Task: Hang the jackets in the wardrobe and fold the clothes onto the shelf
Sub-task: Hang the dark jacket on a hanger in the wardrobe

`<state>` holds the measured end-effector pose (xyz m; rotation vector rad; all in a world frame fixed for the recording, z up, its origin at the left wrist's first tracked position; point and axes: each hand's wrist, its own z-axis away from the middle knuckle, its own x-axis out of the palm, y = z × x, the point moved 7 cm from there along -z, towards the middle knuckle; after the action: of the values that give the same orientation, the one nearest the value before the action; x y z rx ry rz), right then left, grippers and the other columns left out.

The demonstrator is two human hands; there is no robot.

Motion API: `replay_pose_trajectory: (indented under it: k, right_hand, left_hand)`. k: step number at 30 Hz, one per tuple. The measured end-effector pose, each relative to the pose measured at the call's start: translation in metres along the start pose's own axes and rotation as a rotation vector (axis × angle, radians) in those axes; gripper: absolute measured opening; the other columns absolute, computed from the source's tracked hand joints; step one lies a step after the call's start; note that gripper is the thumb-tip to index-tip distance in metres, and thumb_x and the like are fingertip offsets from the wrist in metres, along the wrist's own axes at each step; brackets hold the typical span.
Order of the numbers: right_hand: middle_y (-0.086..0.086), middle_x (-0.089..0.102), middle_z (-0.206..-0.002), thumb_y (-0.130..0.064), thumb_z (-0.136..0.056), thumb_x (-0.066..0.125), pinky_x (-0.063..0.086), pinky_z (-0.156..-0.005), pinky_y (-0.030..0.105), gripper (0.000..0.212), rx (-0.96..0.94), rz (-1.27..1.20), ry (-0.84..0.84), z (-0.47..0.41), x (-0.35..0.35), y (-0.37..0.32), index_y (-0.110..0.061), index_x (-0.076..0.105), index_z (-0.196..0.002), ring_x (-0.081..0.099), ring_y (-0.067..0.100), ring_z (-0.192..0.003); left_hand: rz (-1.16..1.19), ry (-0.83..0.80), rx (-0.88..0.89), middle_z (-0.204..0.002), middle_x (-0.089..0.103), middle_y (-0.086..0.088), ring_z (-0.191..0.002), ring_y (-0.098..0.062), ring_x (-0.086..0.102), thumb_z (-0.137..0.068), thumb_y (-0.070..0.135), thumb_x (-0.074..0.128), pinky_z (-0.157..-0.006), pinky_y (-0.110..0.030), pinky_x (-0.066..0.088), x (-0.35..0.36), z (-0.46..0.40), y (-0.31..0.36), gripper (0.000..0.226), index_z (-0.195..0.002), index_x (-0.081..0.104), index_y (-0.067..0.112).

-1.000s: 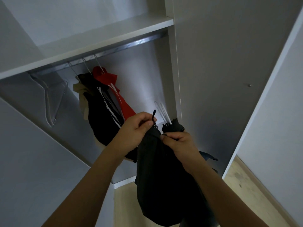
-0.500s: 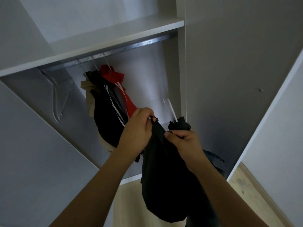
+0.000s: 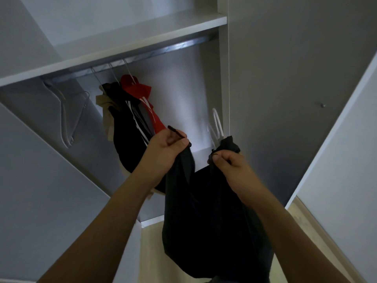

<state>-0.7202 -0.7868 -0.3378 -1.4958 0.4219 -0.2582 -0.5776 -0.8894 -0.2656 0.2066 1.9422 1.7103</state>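
Black jacket [image 3: 208, 211] held up at the wardrobe [image 3: 265, 78]
Left hand [image 3: 163, 154] and right hand [image 3: 232, 166] each pinch one front edge (zip open).

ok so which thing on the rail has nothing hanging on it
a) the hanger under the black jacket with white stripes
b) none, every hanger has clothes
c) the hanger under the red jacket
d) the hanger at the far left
d: the wire hanger at the far left hangs bare from the rail, while the red jacket and the black jacket with white stripes cover the hangers further right.
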Motion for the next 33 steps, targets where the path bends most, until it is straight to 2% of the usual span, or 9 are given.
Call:
replay_pose_trajectory:
  k: [3,6,9,12,18,24,30,33]
  right_hand:
    - [0.009,0.062,-0.096,-0.028,-0.097,0.055,0.048,-0.073,0.026,0.023,-0.021,0.051,0.022,-0.002,-0.008,-0.003,-0.021,0.067,-0.078,0.063,0.022,-0.083]
    - [0.008,0.064,-0.086,-0.026,-0.095,0.058,0.047,-0.070,0.026,0.024,-0.072,0.087,0.043,0.001,-0.008,-0.013,-0.017,0.067,-0.075,0.063,0.019,-0.077]
    - [0.008,0.065,-0.081,-0.024,-0.093,0.061,0.047,-0.067,0.024,0.024,-0.109,0.077,0.039,0.004,-0.005,-0.024,-0.015,0.069,-0.072,0.064,0.018,-0.073]
    - [0.011,0.064,-0.091,-0.024,-0.092,0.064,0.045,-0.068,0.022,0.023,-0.117,0.093,0.044,0.008,-0.005,-0.031,-0.015,0.071,-0.072,0.064,0.017,-0.078]
    - [0.013,0.060,-0.105,-0.024,-0.091,0.065,0.041,-0.066,0.014,0.020,-0.109,0.159,0.058,0.012,-0.008,-0.035,-0.018,0.073,-0.073,0.063,0.015,-0.082]
    - [-0.006,0.056,-0.089,-0.020,-0.090,0.066,0.038,-0.062,0.004,0.023,-0.158,0.211,0.078,0.015,-0.012,-0.040,-0.018,0.072,-0.069,0.057,0.000,-0.076]
    - [-0.006,0.056,-0.092,-0.020,-0.090,0.066,0.039,-0.062,0.001,0.021,-0.154,0.235,0.100,0.016,-0.017,-0.038,-0.011,0.074,-0.073,0.058,0.001,-0.076]
    - [-0.004,0.056,-0.096,-0.021,-0.090,0.066,0.039,-0.063,0.002,0.020,-0.142,0.219,0.088,0.017,-0.017,-0.037,-0.013,0.075,-0.074,0.059,0.002,-0.077]
  left_hand:
    - [-0.166,-0.092,0.133,-0.082,0.071,0.010,-0.083,-0.001,0.068,-0.090,0.009,0.067,-0.080,-0.014,0.053,0.004,0.005,0.020,0.012,-0.090,0.066,0.021]
    - [-0.270,-0.144,0.170,-0.085,0.070,0.015,-0.088,0.003,0.066,-0.090,0.011,0.066,-0.084,-0.013,0.050,0.014,0.009,0.023,0.017,-0.088,0.065,0.028]
    - [-0.309,-0.182,0.188,-0.087,0.070,0.015,-0.091,0.003,0.065,-0.091,0.012,0.064,-0.088,-0.020,0.049,0.021,0.011,0.020,0.015,-0.090,0.066,0.028]
    - [-0.317,-0.186,0.203,-0.087,0.070,0.016,-0.090,0.002,0.066,-0.091,0.014,0.065,-0.088,-0.024,0.050,0.024,0.014,0.017,0.017,-0.090,0.066,0.031]
    - [-0.296,-0.161,0.225,-0.087,0.070,0.016,-0.090,0.002,0.066,-0.091,0.015,0.065,-0.085,-0.023,0.051,0.022,0.018,0.019,0.016,-0.091,0.066,0.030]
    - [-0.369,-0.193,0.245,-0.090,0.070,0.012,-0.088,0.003,0.065,-0.091,0.016,0.065,-0.086,-0.020,0.049,0.031,0.020,0.022,0.012,-0.095,0.067,0.027]
    - [-0.398,-0.181,0.256,-0.093,0.069,0.013,-0.094,0.000,0.064,-0.091,0.018,0.065,-0.092,-0.027,0.050,0.030,0.020,0.023,0.012,-0.095,0.066,0.029]
    - [-0.408,-0.198,0.267,-0.092,0.070,0.014,-0.092,0.003,0.064,-0.091,0.018,0.066,-0.090,-0.024,0.049,0.032,0.022,0.024,0.015,-0.092,0.066,0.032]
